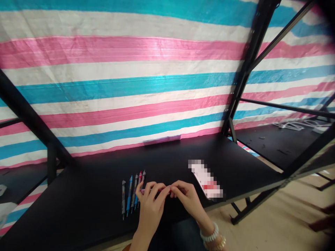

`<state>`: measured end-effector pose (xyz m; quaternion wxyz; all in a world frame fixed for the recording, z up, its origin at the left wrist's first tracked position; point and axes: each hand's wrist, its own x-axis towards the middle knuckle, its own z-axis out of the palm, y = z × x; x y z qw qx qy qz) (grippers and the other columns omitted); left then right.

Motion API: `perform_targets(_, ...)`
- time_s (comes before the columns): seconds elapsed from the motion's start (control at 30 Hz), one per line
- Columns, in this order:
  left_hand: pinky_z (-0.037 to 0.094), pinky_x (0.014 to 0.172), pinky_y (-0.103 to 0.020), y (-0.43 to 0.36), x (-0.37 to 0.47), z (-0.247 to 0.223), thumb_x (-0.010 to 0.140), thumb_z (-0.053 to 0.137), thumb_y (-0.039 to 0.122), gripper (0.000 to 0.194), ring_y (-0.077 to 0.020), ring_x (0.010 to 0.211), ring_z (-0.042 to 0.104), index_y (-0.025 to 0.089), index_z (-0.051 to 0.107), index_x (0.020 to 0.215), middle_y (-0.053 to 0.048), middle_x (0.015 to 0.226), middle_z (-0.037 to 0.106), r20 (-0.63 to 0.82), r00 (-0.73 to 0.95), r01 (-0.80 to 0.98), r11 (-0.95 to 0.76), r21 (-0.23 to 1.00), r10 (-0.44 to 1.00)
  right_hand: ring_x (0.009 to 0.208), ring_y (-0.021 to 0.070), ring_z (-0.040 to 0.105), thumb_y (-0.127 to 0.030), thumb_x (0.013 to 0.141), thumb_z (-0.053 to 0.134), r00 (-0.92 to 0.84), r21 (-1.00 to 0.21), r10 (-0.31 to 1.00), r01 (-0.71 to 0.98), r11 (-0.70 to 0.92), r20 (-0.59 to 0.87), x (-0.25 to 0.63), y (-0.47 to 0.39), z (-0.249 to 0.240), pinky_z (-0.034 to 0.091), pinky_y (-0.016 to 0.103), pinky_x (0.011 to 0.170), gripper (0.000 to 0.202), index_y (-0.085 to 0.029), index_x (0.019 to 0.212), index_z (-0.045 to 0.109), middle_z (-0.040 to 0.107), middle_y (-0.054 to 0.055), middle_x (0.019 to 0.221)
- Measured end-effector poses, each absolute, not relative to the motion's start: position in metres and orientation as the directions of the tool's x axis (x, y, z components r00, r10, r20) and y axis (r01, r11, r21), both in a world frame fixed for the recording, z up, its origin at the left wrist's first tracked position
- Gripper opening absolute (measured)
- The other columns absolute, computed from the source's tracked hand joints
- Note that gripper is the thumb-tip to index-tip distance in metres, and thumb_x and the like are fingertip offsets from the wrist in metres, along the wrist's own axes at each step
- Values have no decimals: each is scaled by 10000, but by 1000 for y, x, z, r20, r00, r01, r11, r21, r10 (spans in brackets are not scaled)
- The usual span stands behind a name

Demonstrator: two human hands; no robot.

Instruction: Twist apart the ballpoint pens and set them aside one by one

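Low in the frame I see my left hand (150, 204) and right hand (187, 197) pinching a light, stiff, slippery-looking red pen (157, 190) by its ends.

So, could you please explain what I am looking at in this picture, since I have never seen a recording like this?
There is no machine here: a person wears a camera on the head, so the single picture looks forward and down at that person's own two bare hands. The left hand and the right hand meet above a black table and together hold a thin pink pen by its two ends. Just left of the hands, a row of pens lies side by side on the table. To the right lies a flat white card or pack, blurred so its print cannot be read. The right wrist wears bracelets. Behind the table hangs a pink, blue and white striped tarpaulin on a black metal frame.
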<state>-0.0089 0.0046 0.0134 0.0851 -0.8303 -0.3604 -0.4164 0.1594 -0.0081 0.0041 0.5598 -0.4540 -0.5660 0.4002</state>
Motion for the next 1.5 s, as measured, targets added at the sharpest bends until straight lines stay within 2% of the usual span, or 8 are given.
perform_targets(0.1, 210, 1119, -589, 7, -12, 3, 842, 700, 132, 435, -271, 1039, 630, 353, 663, 1214, -32, 1098, 731, 816, 221, 696, -673, 253, 534, 544, 139, 568, -430, 903, 654, 112, -973, 967, 6, 230, 229, 157, -1, -12, 436, 239, 519, 287, -171, 806, 729, 652, 8, 602)
perform_targets(0.17, 300, 1111, -588, 5, -14, -4, 813, 744, 191, 558, -309, 1196, 578, 345, 587, 1326, -83, 1293, 646, 802, -40, 601, -627, 496, 596, 505, 125, 527, -479, 910, 636, 168, -978, 966, -33, 206, 198, 161, 0, -20, 387, 229, 468, 328, -168, 848, 721, 641, 5, 602)
perform_targets(0.27, 516, 972, -491, -2, -14, -12, 854, 704, 281, 583, -295, 1216, 597, 326, 494, 1396, -118, 1385, 578, 519, -302, 145, -500, 854, 799, 481, 114, 483, -522, 923, 607, 212, -980, 964, -89, 181, 158, 167, -1, -28, 361, 229, 455, 366, -173, 890, 712, 636, 2, 611)
perform_targets(0.37, 581, 872, -414, -7, -15, -13, 862, 693, 360, 429, -264, 1040, 703, 250, 595, 1265, -123, 1187, 714, 225, -208, -162, -261, 952, 952, 493, 116, 492, -520, 906, 638, 198, -979, 971, -126, 160, 133, 168, -3, -29, 368, 231, 465, 358, -172, 899, 720, 653, 13, 620)
perform_targets(0.57, 552, 946, -400, -9, -22, -8, 806, 740, 368, 226, -272, 1017, 725, 188, 725, 940, -124, 1040, 782, 84, -156, -187, -113, 976, 984, 504, 132, 539, -548, 879, 658, 145, -982, 984, -143, 120, 99, 166, -4, -26, 407, 236, 457, 410, -152, 931, 747, 701, 53, 647)
perform_targets(0.97, 584, 883, -393, -9, -22, -10, 721, 832, 381, 268, -287, 961, 748, 173, 701, 829, -123, 940, 799, 4, -215, -406, -94, 909, 977, 442, 111, 486, -505, 874, 683, 110, -993, 987, -24, 118, 115, 162, -3, -21, 380, 228, 434, 358, -165, 789, 753, 673, 26, 555)
perform_targets(1.33, 619, 744, -320, -7, -20, -9, 661, 868, 413, 350, -253, 830, 767, 157, 714, 844, -112, 874, 801, -79, -298, -456, -69, 887, 951, 713, 222, 708, -489, 835, 735, 151, -979, 969, -26, 203, 197, 160, -12, -23, 554, 276, 570, 366, -193, 1050, 735, 766, 89, 850)
perform_targets(1.5, 620, 755, -326, -6, -22, -12, 653, 875, 396, 338, -262, 857, 766, 162, 713, 834, -112, 891, 802, -82, -293, -467, -68, 881, 952, 480, 130, 496, -540, 967, 519, 109, -980, 977, 98, 175, 185, 161, -9, -16, 393, 247, 482, 516, -190, 601, 618, 585, 14, 536)
